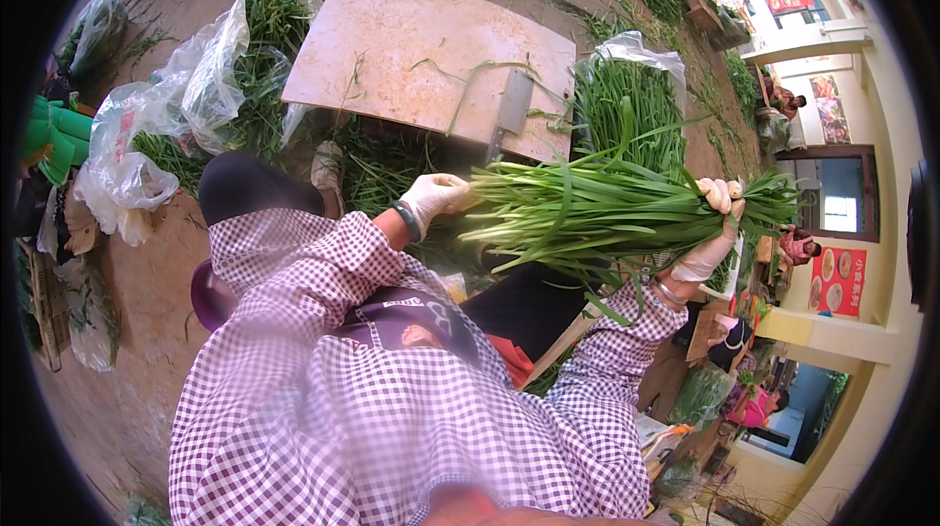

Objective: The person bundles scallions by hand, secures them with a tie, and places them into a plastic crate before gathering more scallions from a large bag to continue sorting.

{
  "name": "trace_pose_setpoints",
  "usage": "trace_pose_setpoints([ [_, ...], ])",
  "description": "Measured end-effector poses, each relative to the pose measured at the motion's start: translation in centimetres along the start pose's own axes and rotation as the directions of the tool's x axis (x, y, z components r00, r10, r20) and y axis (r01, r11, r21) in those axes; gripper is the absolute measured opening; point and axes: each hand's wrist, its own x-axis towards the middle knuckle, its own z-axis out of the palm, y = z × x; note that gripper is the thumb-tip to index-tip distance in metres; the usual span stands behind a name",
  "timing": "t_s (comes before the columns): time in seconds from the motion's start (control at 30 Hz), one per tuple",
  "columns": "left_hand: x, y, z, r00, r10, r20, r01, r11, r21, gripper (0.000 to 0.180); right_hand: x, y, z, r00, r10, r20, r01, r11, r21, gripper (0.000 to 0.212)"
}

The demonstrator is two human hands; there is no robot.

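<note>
Both gloved hands, left hand (436,198) and right hand (713,232), grip closed on a long green chive bunch (597,213), probably over the wooden cutting board (411,56).

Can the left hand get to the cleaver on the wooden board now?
Probably not at once. The left hand grips the pale end of the chive bundle, so it is occupied. The cleaver lies close, just beyond it on the board, uncovered.

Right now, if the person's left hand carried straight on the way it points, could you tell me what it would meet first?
The left hand grips the pale root end of the bundle of green chives and points along it toward the right hand. It would only push into the bundle itself; depth beyond is unclear.
</note>
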Motion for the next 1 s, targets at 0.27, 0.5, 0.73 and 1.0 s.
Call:
trace_pose_setpoints([
  [0.27, 0.0, -1.1, -8.1, 0.976, -0.064, -0.209, 0.201, -0.117, 0.973, 0.021, 0.3, -2.5, 0.8, 0.996, -0.083, 0.024, 0.082, 0.996, 0.036, 0.014],
  [0.5, 0.9, 0.1, -1.9, 0.925, 0.04, 0.379, -0.156, 0.947, 0.281, 0.056, 1.4, -0.8, -1.2, 1.0, -0.016, 0.015, 0.016, 1.0, -0.011, 0.007],
  [0.73, -3.6, 2.9, 2.9, 0.769, -0.007, 0.639, 0.334, 0.857, -0.392, 0.073, 2.1, -1.3, -3.6, 0.984, -0.065, -0.166, 0.029, 0.977, -0.212, 0.012],
  [1.0, -3.9, 3.9, 3.7, 0.858, -0.212, 0.467, 0.382, 0.872, -0.305, 0.079, 4.6, 0.8, -12.0, 0.905, -0.04, -0.423, -0.071, 0.967, -0.244, 0.007],
])
